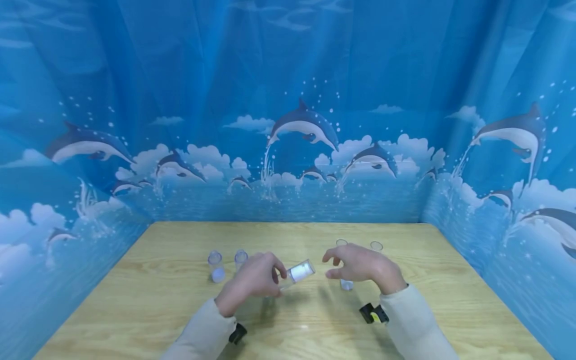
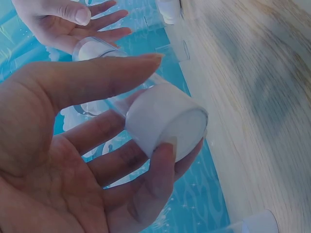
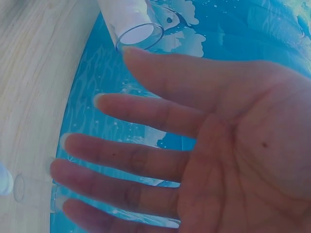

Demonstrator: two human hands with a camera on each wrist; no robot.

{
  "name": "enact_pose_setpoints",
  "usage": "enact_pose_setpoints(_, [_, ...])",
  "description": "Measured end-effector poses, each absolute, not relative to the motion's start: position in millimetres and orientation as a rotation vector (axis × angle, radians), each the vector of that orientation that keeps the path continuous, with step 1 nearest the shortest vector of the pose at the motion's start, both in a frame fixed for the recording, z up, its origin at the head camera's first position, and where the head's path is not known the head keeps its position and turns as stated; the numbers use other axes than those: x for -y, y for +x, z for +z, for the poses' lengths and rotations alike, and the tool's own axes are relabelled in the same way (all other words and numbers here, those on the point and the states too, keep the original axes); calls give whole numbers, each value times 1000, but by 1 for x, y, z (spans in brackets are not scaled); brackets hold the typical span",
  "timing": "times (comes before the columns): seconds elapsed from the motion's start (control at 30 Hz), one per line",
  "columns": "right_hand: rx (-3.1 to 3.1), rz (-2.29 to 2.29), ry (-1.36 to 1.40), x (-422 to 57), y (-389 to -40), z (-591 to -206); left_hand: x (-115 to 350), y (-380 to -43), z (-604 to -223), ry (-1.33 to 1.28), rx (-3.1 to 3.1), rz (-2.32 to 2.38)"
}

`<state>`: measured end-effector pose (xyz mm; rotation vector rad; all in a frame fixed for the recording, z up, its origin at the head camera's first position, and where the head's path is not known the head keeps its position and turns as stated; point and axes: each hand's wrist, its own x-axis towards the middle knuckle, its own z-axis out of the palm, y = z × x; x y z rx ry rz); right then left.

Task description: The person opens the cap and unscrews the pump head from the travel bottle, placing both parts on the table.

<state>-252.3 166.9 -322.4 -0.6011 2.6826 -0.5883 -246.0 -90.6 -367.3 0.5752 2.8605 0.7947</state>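
My left hand (image 1: 256,276) holds a clear tube-shaped container (image 1: 301,270), tilted with its rim toward the right. In the left wrist view the container's white base (image 2: 163,119) lies between thumb and fingers. White material shows through the wall near the rim; its kind I cannot tell. My right hand (image 1: 363,263) hangs in the air just right of the rim, fingers spread and holding nothing. In the right wrist view the round rim (image 3: 155,41) shows beyond the thumb tip, apparently a little apart from it.
Two clear bottles with white at the bottom, the outer bottle (image 1: 216,267) and the inner bottle (image 1: 240,257), stand left on the wooden table (image 1: 180,315). Two clear containers, one with its rim (image 1: 376,246) visible, are partly hidden behind my right hand. A blue dolphin-print curtain (image 1: 288,200) surrounds the table.
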Motion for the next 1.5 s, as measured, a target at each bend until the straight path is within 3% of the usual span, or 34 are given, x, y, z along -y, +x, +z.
enact_pose_setpoints(0.5, [-2717, -668, -755, -155, -253, -328, 88, -244, -367, 582, -2841, 794])
enact_pose_setpoints(0.9, [-2649, -713, -1034, -139, -256, -340, 86, -241, -366, 647, -2798, 834])
enact_pose_setpoints(1.5, [-2601, -765, -1125, -130, -259, -351, 85, -239, -363, 616, -2745, 862])
